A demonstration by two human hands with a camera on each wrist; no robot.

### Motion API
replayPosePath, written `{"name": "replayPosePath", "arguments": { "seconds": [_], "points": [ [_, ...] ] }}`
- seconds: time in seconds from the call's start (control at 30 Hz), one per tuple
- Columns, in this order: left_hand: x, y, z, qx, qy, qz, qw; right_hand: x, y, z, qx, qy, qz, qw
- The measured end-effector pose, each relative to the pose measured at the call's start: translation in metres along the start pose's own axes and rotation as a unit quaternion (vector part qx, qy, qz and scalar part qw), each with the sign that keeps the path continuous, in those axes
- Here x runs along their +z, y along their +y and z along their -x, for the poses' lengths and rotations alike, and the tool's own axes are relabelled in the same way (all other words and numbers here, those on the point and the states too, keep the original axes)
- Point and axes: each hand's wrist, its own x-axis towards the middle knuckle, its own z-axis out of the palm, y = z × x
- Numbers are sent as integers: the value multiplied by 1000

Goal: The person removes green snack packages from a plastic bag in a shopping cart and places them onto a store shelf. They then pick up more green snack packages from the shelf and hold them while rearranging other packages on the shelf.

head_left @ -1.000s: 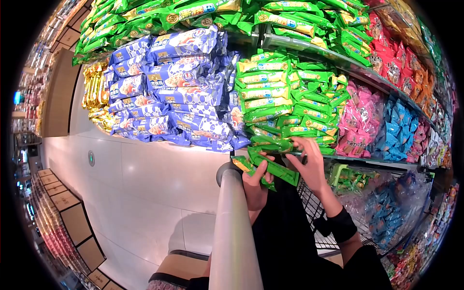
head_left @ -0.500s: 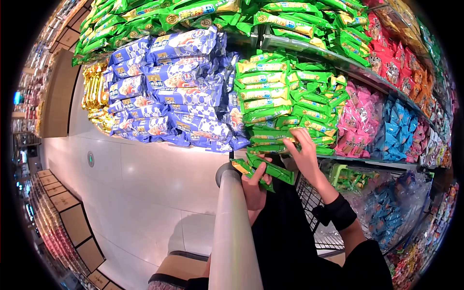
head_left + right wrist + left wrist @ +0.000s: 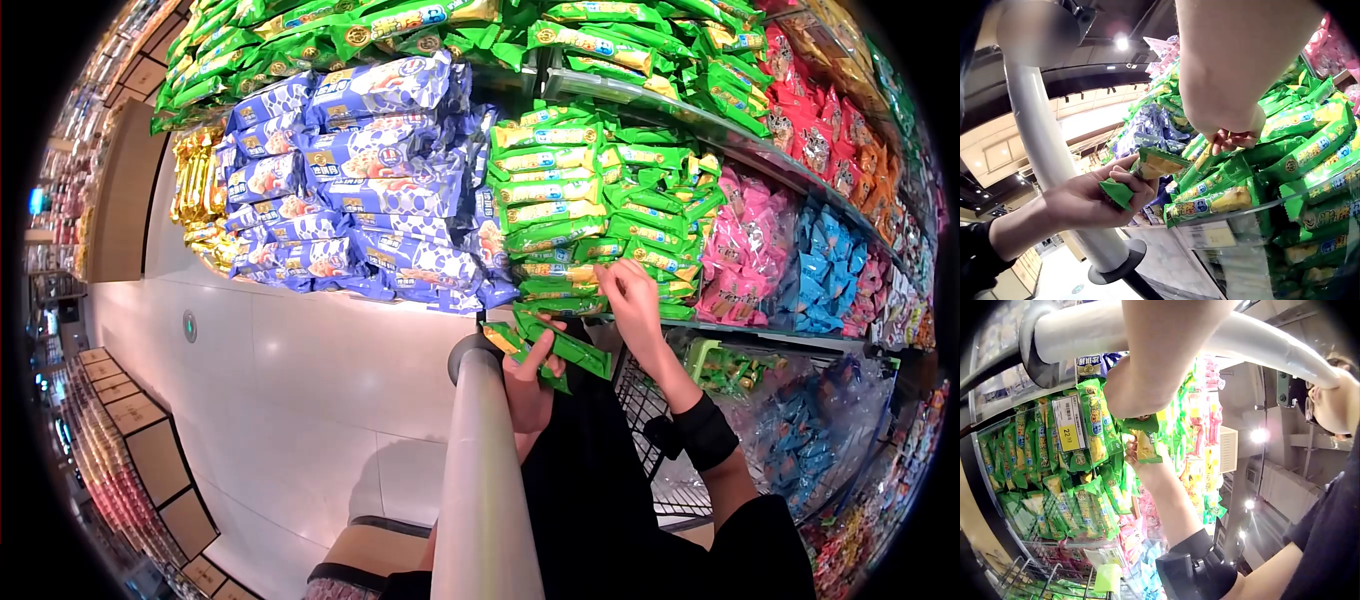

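My left hand (image 3: 530, 393), low in front of the shelf, grips green snack packets (image 3: 578, 352); the end of one packet (image 3: 1159, 164) sticks out of its fingers in the right wrist view. Just above and to the right, my right hand (image 3: 635, 300) is at the lower stack of green snack packets (image 3: 550, 190). Its fingers (image 3: 1229, 141) are curled in and pinch the yellowish end of a packet (image 3: 1202, 159) in that stack. In the left wrist view, the left forearm (image 3: 1166, 356) covers part of the stack, and a packet (image 3: 1146, 447) shows below the left hand.
A thick white pole (image 3: 485, 480) rises right beside my left hand. Blue-violet packets (image 3: 390, 200) are stacked to the left, pink packets (image 3: 745, 250) and blue packets (image 3: 825, 270) to the right. At lower right stands a wire cart (image 3: 645, 425) beside a clear bag of blue packets (image 3: 795, 440).
My right hand has drawn away from the packets in my left hand, up to the stack, and its fingers have curled in. The left hand keeps its packets and has barely moved.
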Motion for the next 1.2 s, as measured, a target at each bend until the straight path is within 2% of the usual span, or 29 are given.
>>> {"name": "replayPosePath", "arguments": {
  "seconds": [0.27, 0.43, 0.5, 0.57, 0.6, 0.63, 0.73, 0.8, 0.93, 0.97, 1.0, 1.03, 1.1, 1.2],
  "points": [
    [2, 0, 0, 5, -4, 5, 1000, -5, 1, 6, 6, -5, 0, 1000],
    [7, 3, -3, 16, -25, 31, 999, -19, -5, 19, 48, 27, -29, 998],
    [9, 4, -3, 10, -23, 23, 999, -26, -7, 27, 56, 3, -21, 998],
    [10, 4, -2, 3, -21, 16, 1000, -28, -11, 36, 187, -75, -213, 956],
    [10, 5, -2, -6, -22, 4, 1000, -31, -16, 38, 63, -112, -174, 976],
    [10, 5, -1, -14, -24, -8, 1000, -32, -25, 40, 3, -122, -148, 981],
    [14, 4, 2, -21, 10, -25, 999, -34, -28, 48, 37, -151, -176, 972],
    [11, 1, 2, -21, 14, -29, 999, -36, -29, 49, 91, -183, -205, 957],
    [11, 1, 2, -19, 7, -28, 999, -37, -25, 48, 38, -213, -177, 960],
    [11, 1, 1, -18, 7, -28, 999, -42, -34, 42, 152, -245, -260, 922],
    [10, 1, 1, -18, 4, -25, 1000, -46, -40, 38, 262, -272, -336, 863],
    [9, 1, 0, -16, 1, -22, 1000, -48, -41, 36, 261, -273, -335, 863],
    [8, 1, 0, -14, 1, -28, 1000, -49, -42, 35, 329, -255, -370, 831],
    [8, 2, 0, -5, -8, -29, 1000, -52, -40, 35, 334, -265, -363, 828]
  ]
}}
